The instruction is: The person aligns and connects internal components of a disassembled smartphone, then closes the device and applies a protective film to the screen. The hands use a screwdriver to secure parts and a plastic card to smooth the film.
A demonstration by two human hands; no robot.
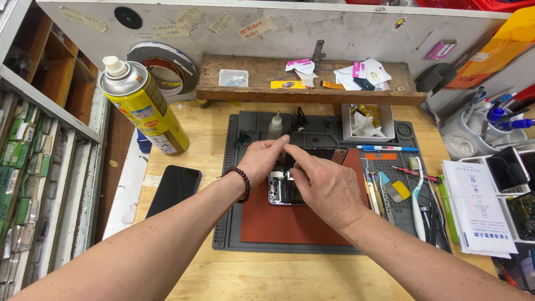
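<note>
An opened phone (281, 189) with its insides showing lies on a red-brown pad (290, 223) in the middle of a grey work mat (228, 223). My left hand (261, 157), with a dark bead bracelet on the wrist, hovers over the phone's top edge with thumb and forefinger pinched together. My right hand (326, 187) rests over the phone's right side, its forefinger reaching up to meet the left fingertips. Whatever is pinched between the fingertips is too small to tell. The dark screen panel (329, 154) sticks out behind my hands.
A yellow spray can (142, 106) stands at the left, a dark phone (174, 189) lies face up beside the mat. A small bottle (275, 125), a white box (368, 120), screwdrivers, a toothbrush (417, 195) and pry tools lie right. A wooden shelf (306, 83) runs behind.
</note>
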